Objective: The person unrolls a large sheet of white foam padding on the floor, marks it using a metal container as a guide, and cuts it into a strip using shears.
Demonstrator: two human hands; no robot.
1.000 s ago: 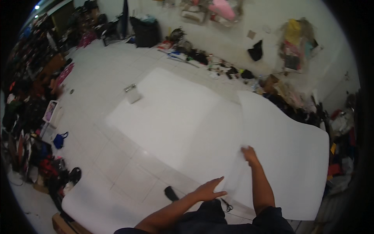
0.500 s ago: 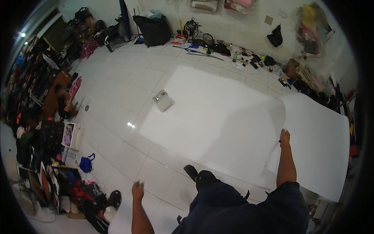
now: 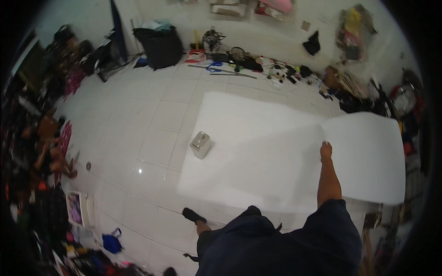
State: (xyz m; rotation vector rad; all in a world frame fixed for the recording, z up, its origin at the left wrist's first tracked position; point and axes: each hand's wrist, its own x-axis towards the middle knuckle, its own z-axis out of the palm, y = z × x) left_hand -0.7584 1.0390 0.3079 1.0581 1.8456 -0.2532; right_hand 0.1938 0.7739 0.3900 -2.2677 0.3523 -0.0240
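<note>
A large white sheet (image 3: 239, 179), perhaps thin foam, lies on the tiled floor in front of me. At the right its end rises and folds over as a curved flap (image 3: 368, 161). My right hand (image 3: 326, 151) reaches out to the left edge of this flap, its fingers closed on the sheet. A silver-grey rectangular can (image 3: 200, 145) with a handle and a cap on top stands at the left part of the sheet. My left hand is out of view.
Clutter lines the far wall, with a large black bag (image 3: 159, 46), a fan (image 3: 212, 39) and long metal strips (image 3: 223, 72). At the left a blurred person (image 3: 57, 158) sits near a white-framed box (image 3: 77, 209) and a blue bag (image 3: 112, 241). My foot (image 3: 193, 215) is beside the sheet's near edge.
My left hand has dropped out of view. The right hand still grips the sheet, and the flap looks pulled farther from me. My view has shifted and my left foot has stepped left.
</note>
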